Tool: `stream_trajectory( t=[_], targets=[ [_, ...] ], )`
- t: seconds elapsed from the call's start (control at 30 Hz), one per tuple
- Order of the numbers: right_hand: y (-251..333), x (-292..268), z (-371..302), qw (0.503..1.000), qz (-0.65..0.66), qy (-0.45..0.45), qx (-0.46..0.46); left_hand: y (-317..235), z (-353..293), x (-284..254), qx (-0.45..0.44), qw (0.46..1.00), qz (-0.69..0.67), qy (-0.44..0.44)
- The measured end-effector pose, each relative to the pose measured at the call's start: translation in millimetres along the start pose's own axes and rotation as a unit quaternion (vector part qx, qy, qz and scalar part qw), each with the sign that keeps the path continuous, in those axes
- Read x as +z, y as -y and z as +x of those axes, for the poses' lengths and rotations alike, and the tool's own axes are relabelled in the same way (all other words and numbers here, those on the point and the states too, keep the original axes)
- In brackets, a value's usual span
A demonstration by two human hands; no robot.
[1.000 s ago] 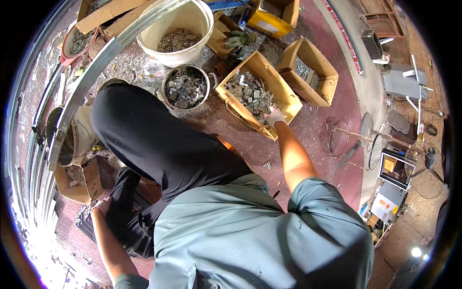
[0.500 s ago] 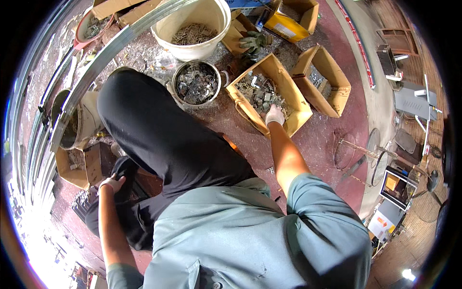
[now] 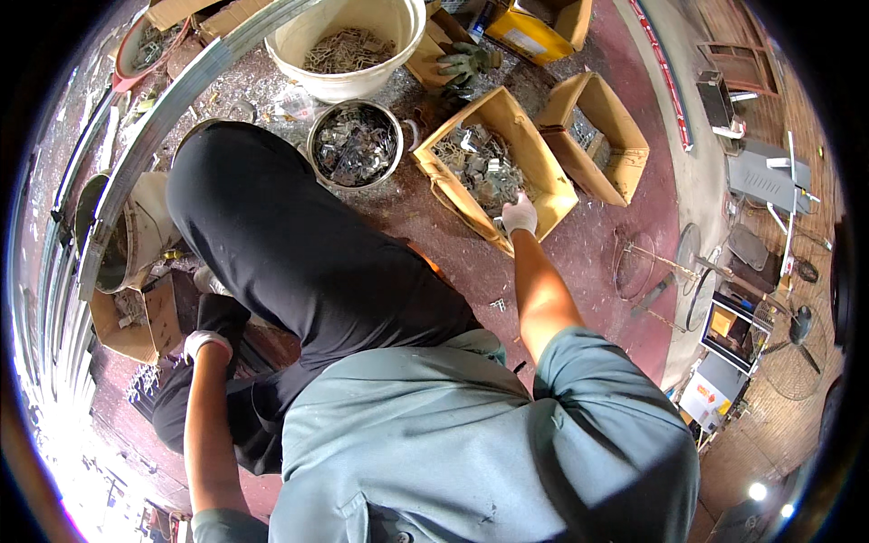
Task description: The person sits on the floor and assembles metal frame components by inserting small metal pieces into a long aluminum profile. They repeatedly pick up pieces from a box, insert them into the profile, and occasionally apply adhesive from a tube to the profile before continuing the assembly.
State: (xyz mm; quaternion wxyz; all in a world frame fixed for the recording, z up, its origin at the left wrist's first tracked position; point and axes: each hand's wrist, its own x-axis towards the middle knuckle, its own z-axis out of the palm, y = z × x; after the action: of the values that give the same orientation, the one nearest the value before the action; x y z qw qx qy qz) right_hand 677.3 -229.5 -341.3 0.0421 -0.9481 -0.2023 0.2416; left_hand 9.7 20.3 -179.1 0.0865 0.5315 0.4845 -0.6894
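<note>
My right hand (image 3: pixel 520 215), in a pale glove, is at the near side of an open cardboard box (image 3: pixel 553 206). Its fingers are curled in against a heap of small grey metal pieces (image 3: pixel 484 172); whatever they grip is too small to make out. Low on the left, my left hand (image 3: pixel 207 346), also gloved, is closed beside my black-trousered lower leg. What its fingers hold is hidden. Close to it are a cardboard box (image 3: pixel 163 319) and a dark rack with small shiny metal parts (image 3: pixel 143 382).
A metal pot (image 3: pixel 355 145) of metal scraps and a white bucket (image 3: pixel 362 86) stand ahead. Another cardboard box (image 3: pixel 625 163), a yellow box (image 3: pixel 543 41) and a dark glove (image 3: pixel 466 63) lie beyond. Long metal rails (image 3: pixel 172 118) arch along the left; a fan (image 3: pixel 797 335) stands right.
My right hand has shifted slightly at the metal heap, its fingers drawn in. My left hand has moved a little and turned beside my leg. The whole view has shifted slightly.
</note>
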Motion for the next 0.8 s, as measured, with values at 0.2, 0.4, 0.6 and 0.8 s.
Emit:
stream_trajectory(
  t=[0.2, 0.4, 0.6, 0.8],
  targets=[
    [32, 7, -8, 0.995, -0.064, 0.074, -0.012, 28, -5, -19, 0.024, 0.977, -0.193, 0.089],
    [62, 8, 10, 0.987, -0.132, 0.09, -0.008, 57, 53, 41, 0.139, 0.944, -0.297, -0.017],
    [68, 21, 25, 0.981, -0.042, 0.165, -0.092, 95, 23, 23, 0.11, 0.965, -0.237, -0.018],
    [79, 26, 20, 0.979, -0.124, 0.123, -0.104, 101, 27, 61, 0.059, 0.973, -0.202, -0.097]
  ],
)
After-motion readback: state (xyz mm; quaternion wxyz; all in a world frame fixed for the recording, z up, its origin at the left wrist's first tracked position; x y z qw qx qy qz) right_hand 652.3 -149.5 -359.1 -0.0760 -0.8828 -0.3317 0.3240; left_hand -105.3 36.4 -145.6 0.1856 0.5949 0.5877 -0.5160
